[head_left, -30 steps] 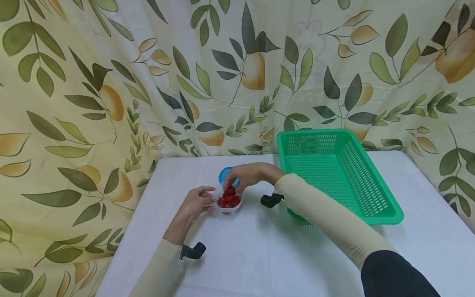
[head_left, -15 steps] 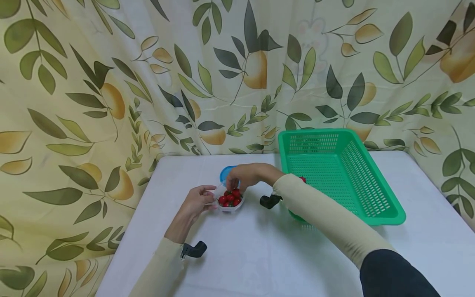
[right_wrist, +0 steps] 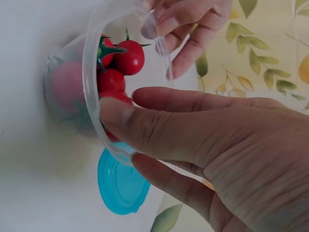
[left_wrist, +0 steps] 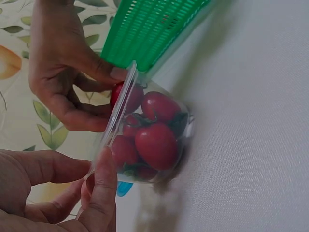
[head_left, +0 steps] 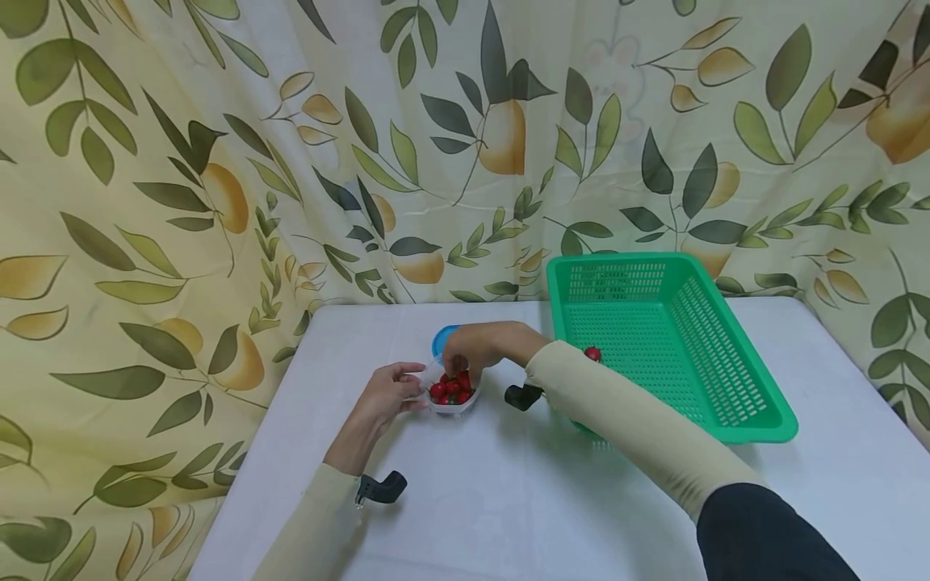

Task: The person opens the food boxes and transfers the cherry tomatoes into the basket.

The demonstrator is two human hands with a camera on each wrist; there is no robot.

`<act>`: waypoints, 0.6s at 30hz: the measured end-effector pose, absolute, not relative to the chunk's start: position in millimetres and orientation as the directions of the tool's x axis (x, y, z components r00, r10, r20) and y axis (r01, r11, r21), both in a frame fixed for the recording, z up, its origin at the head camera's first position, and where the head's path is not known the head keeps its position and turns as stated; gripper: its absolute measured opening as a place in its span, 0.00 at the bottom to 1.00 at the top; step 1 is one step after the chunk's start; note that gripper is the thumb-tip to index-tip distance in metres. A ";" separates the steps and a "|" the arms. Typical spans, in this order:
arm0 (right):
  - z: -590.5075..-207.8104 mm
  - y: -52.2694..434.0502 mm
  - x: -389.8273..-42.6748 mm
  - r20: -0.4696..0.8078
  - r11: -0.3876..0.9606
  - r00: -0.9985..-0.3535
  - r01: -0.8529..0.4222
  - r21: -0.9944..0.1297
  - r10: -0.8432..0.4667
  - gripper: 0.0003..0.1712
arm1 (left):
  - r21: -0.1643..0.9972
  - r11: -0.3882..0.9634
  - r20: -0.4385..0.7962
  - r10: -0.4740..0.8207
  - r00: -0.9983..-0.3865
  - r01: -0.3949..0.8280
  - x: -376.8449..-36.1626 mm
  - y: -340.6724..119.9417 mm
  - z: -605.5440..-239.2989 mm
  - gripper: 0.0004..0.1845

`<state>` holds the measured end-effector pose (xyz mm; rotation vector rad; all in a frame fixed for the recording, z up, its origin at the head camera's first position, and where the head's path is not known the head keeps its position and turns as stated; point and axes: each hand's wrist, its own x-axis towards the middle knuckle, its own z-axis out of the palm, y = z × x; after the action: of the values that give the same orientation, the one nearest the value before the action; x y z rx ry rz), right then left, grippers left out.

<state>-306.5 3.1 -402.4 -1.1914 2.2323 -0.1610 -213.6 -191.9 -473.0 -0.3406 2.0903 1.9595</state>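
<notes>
A clear plastic tub (head_left: pixel 450 410) with several red cherry tomatoes (left_wrist: pixel 157 145) stands on the white table. My left hand (head_left: pixel 392 395) pinches the tub's rim at its left side, thumb and fingers on either side of the plastic. From above, my right hand (head_left: pixel 472 349) reaches into the tub. In the right wrist view, its thumb and index finger pinch a cherry tomato (right_wrist: pixel 116 95) near the rim, partly covered by the thumb. Green stems show on some of the tomatoes. Behind the tub lies a round blue lid (right_wrist: pixel 123 186), partly hidden by the right hand in the head view.
To the right sits a large green perforated basket (head_left: pixel 734 339). A single cherry tomato (head_left: pixel 592 353) lies in it, beside my right sleeve (head_left: pixel 625 411). A leaf-and-fruit patterned curtain (head_left: pixel 465 161) hangs behind the table (head_left: pixel 465 500).
My right fingers have gone lower among the tomatoes in the tub. The right forearm has shifted slightly left, uncovering the tomato in the basket. My left hand keeps its hold on the rim.
</notes>
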 end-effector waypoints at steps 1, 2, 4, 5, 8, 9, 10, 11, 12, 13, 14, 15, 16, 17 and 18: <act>-402.0 2.9 -305.7 -0.447 0.589 -0.420 -0.722 -0.362 -0.790 0.21 | 0.938 0.066 -0.342 0.003 -0.940 -0.341 -213.8 -191.7 -473.1 0.23; -401.7 2.8 -305.2 -0.448 0.590 -0.422 -0.724 -0.357 -0.788 0.21 | 0.938 0.067 -0.341 0.003 -0.940 -0.340 -213.9 -191.6 -473.1 0.23; -401.1 2.4 -304.4 -0.451 0.590 -0.421 -0.726 -0.353 -0.787 0.21 | 0.939 0.067 -0.339 0.003 -0.941 -0.338 -213.6 -191.4 -472.7 0.23; -400.9 2.3 -304.4 -0.456 0.590 -0.417 -0.726 -0.352 -0.786 0.20 | 0.939 0.066 -0.339 0.003 -0.941 -0.338 -213.4 -191.2 -472.4 0.23; -400.9 2.0 -305.1 -0.470 0.594 -0.408 -0.716 -0.367 -0.783 0.18 | 0.940 0.069 -0.336 0.001 -0.942 -0.335 -212.3 -190.6 -471.2 0.23; -401.1 2.0 -305.4 -0.474 0.592 -0.402 -0.714 -0.374 -0.784 0.17 | 0.939 0.069 -0.337 -0.001 -0.942 -0.336 -212.1 -190.4 -470.9 0.23; -401.5 2.1 -305.9 -0.477 0.592 -0.399 -0.711 -0.379 -0.783 0.16 | 0.939 0.071 -0.338 -0.003 -0.941 -0.338 -211.9 -190.3 -470.6 0.23; -401.9 2.2 -306.4 -0.480 0.593 -0.395 -0.707 -0.385 -0.783 0.15 | 0.939 0.071 -0.339 -0.003 -0.941 -0.338 -211.9 -190.3 -470.7 0.23; -402.3 2.3 -306.8 -0.480 0.592 -0.392 -0.705 -0.390 -0.785 0.14 | 0.938 0.070 -0.339 -0.004 -0.941 -0.339 -211.9 -190.4 -470.9 0.23; -402.7 2.4 -307.3 -0.481 0.592 -0.391 -0.702 -0.396 -0.785 0.14 | 0.938 0.071 -0.340 -0.005 -0.940 -0.340 -212.0 -190.4 -471.1 0.23; -403.1 2.5 -307.6 -0.480 0.590 -0.389 -0.701 -0.399 -0.786 0.13 | 0.938 0.070 -0.341 -0.005 -0.940 -0.340 -212.2 -190.6 -471.5 0.23; -403.4 2.9 -308.0 -0.479 0.590 -0.388 -0.700 -0.403 -0.787 0.13 | 0.937 0.069 -0.342 -0.006 -0.940 -0.341 -212.4 -190.8 -471.8 0.23; -403.7 3.2 -308.4 -0.478 0.590 -0.388 -0.697 -0.407 -0.788 0.12 | 0.938 0.068 -0.340 -0.006 -0.941 -0.339 -212.6 -191.0 -472.3 0.23; -403.9 3.6 -308.9 -0.476 0.589 -0.386 -0.693 -0.416 -0.790 0.12 | 0.938 0.070 -0.339 -0.006 -0.941 -0.339 -212.6 -191.2 -472.2 0.23; -404.2 4.0 -309.5 -0.472 0.587 -0.385 -0.687 -0.427 -0.793 0.12 | 0.938 0.071 -0.339 -0.007 -0.941 -0.338 -212.7 -191.4 -472.3 0.23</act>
<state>-309.5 4.0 -404.2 -1.1699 2.1675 -0.2108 -212.7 -191.4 -472.3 -0.3489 2.1035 1.9566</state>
